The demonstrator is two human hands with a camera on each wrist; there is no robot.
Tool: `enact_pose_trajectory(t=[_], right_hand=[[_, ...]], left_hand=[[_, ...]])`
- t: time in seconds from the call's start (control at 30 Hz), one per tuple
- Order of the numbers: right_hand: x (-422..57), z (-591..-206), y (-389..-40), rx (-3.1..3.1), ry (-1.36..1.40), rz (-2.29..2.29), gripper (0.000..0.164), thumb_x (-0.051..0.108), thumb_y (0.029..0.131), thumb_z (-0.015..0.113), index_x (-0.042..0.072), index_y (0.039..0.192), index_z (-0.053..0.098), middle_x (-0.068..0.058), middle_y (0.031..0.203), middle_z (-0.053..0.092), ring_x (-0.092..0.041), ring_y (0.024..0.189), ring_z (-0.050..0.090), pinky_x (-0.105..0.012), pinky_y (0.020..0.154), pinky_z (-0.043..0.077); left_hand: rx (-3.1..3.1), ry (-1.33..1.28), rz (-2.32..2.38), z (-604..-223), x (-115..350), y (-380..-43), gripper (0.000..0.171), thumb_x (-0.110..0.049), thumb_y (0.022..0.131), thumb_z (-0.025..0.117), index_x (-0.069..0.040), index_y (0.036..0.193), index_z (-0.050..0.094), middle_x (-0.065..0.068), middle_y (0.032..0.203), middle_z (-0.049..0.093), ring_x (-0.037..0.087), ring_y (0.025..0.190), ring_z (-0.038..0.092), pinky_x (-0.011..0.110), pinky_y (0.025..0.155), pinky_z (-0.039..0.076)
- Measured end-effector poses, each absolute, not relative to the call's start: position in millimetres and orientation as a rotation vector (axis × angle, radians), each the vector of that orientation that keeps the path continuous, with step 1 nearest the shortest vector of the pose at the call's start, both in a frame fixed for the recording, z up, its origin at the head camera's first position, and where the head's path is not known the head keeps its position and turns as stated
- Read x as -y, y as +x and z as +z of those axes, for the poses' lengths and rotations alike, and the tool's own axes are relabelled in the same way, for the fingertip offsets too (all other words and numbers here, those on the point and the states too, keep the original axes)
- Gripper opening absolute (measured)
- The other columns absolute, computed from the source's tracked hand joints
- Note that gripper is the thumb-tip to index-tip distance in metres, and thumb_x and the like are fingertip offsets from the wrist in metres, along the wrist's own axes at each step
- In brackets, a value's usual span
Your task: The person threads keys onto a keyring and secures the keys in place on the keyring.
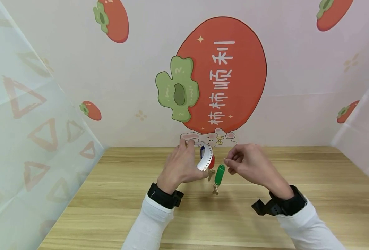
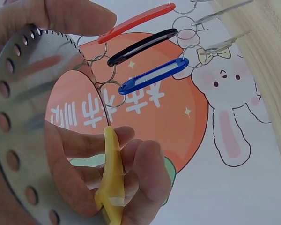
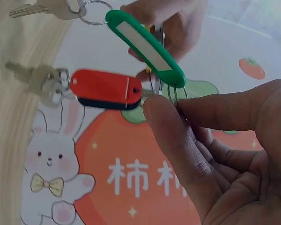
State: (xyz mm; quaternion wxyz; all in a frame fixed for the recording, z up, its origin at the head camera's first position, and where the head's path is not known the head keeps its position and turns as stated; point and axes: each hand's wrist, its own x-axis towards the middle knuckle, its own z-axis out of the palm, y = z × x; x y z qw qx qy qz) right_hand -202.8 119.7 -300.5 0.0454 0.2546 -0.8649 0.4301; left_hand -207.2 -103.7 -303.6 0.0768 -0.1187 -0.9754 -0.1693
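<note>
My left hand (image 1: 179,165) grips a curved metal key-holder ring (image 2: 30,105) with a row of holes along its edge. A yellow plastic piece (image 2: 114,173) sits on it by the curled fingers. Red (image 2: 138,22), black (image 2: 143,47) and blue key tags (image 2: 154,76) hang from it on wire rings, with keys at their far ends. Just to the right, my right hand (image 1: 251,165) pinches the wire ring of a green key tag (image 3: 145,49) between thumb and forefinger. A key (image 1: 215,190) dangles below that tag. Both hands are raised over the table.
Beneath the hands lies a wood-grain table (image 1: 125,215). Behind it stands a backdrop (image 1: 140,69) printed with a large persimmon and a rabbit. A pale sheet (image 1: 22,146) with triangle prints borders the left side. Black wrist cameras are strapped to both wrists.
</note>
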Motion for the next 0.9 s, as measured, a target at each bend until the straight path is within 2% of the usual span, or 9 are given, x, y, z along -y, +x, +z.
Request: enact_pose_trajectory(t=[0.47,0.9], right_hand=[[-113,-308,-207,2.67,0.729,1.586,0.006,-0.002,0.09,0.068,-0.006,0.089,0.065,-0.013,0.077,0.069,-0.022,0.064,0.071,-0.031,0.06,0.059],[-109,-309,-206,2.675,0.685,1.634,0.004,-0.003,0.089,0.065,-0.004,0.086,0.066,-0.012,0.076,0.069,-0.026,0.065,0.072,-0.032,0.061,0.059]], left_hand=[[2.913,-0.375,-0.505,-302,102,-206,0.1,-0.049,0.065,0.089,0.0,0.141,0.048,0.017,0.144,0.042,0.03,0.1,0.061,0.045,0.072,0.055],[2.934,-0.388,-0.472,-303,98,-203,0.102,-0.049,0.065,0.089,0.0,0.142,0.045,0.021,0.134,0.048,0.033,0.102,0.06,0.051,0.078,0.054]])
